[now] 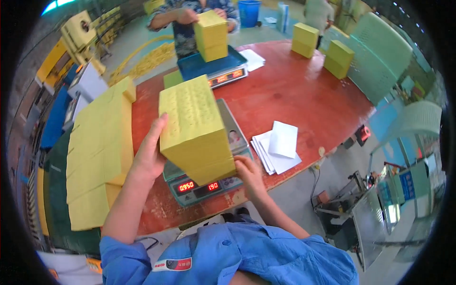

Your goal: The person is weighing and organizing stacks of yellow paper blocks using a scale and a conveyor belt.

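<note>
A block of stacked yellow paper (194, 128), its top face dimpled, is tilted in front of me between my two hands. My left hand (153, 152) is closed on its left side, thumb up along the edge. At its lower right corner my right hand (249, 176) grips with curled fingers, partly hidden by the block. Beneath the block is a digital scale (232, 128) with a metal pan and lit red digits; the block covers much of it. I cannot tell whether block and pan touch. Folded white sheets (280, 145) lie right of the scale.
Rows of yellow paper blocks (99, 147) line the left. Across the red table (304, 99), another person (183, 33) holds a yellow block (211, 38) at a second scale (228, 76). Two blocks (338, 59) stand far right, near a pale green chair (382, 57).
</note>
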The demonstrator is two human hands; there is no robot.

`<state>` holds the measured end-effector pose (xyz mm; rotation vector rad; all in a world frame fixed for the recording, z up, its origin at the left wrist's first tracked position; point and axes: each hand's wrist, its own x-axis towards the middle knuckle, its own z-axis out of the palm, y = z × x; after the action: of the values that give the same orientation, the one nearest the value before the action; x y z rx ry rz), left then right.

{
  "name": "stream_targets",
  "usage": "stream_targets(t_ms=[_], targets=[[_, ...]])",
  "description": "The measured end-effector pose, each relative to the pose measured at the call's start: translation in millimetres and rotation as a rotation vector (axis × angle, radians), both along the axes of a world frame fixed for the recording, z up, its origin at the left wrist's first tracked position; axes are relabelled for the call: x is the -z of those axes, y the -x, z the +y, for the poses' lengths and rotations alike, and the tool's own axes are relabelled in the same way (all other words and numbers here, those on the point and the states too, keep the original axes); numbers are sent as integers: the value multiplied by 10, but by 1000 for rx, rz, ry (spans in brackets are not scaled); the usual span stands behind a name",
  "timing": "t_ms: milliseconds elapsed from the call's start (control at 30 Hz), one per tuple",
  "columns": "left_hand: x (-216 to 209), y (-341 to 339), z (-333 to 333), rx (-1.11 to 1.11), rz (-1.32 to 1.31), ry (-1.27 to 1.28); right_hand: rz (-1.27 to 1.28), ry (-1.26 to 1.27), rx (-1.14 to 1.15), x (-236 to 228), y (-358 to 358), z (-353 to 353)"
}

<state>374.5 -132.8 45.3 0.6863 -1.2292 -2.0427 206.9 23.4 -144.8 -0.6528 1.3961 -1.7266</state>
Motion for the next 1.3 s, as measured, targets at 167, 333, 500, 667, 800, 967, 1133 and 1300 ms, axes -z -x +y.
stream_targets(t_ms=[167, 333, 500, 667, 800, 967, 1133, 1300], targets=[[-16, 114, 52, 74, -177, -29, -615, 63, -149, -69, 29, -60], [-70, 501, 339, 133, -135, -33, -651, 91, -36, -302, 326, 225], [-152, 1522, 704, 297, -28, 25, -466, 146, 166, -374, 1318, 569], [359, 2912, 901, 331, 15, 16, -294, -15, 249, -213, 2817, 868], [971, 4118, 998, 246, 28, -99, -139, -182, 285, 72, 4024, 1000], [1075, 5069, 1212, 176, -42, 17, -67, -263, 179, 314, 5197, 1000], [1002, 5485, 1256, -226, -226, 974, 362, -239, 492, 494, 5500, 1032], [429, 5142, 898, 288, -366, 1808, 690, -97, 663, 277, 4611, 1454]])
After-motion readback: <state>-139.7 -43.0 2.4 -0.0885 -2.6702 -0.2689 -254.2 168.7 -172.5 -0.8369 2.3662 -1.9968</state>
